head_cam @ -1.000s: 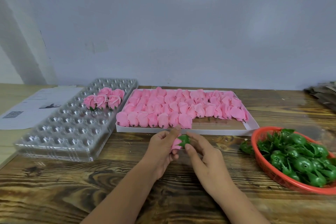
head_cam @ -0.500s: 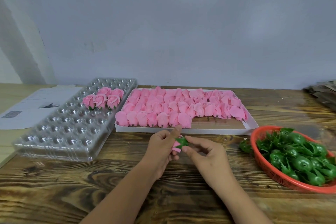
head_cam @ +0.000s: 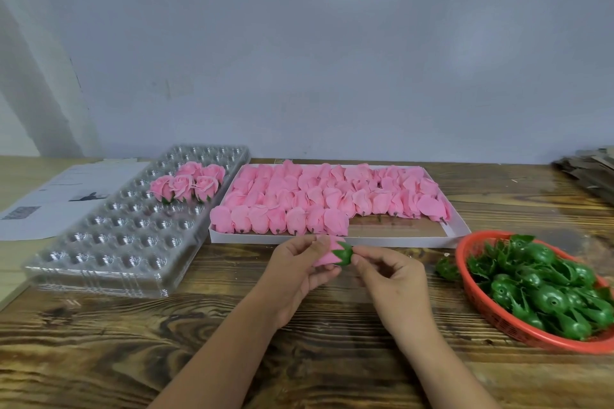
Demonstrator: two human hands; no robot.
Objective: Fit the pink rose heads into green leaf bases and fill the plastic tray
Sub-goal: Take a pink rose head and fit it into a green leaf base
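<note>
Since a moment before, my right hand (head_cam: pixel 395 279) had pushed the green leaf base (head_cam: pixel 344 253) further onto the pink rose head (head_cam: pixel 327 252). My left hand (head_cam: pixel 299 264) curled its fingers round the rose, just in front of the white box (head_cam: pixel 458 226) of loose roses. My right fingertips pinched the base. I think the fit was nearly done. Next I would need to press it snug, then set it in the plastic tray (head_cam: pixel 109 256) beside the five finished roses (head_cam: pixel 187 184).
</note>
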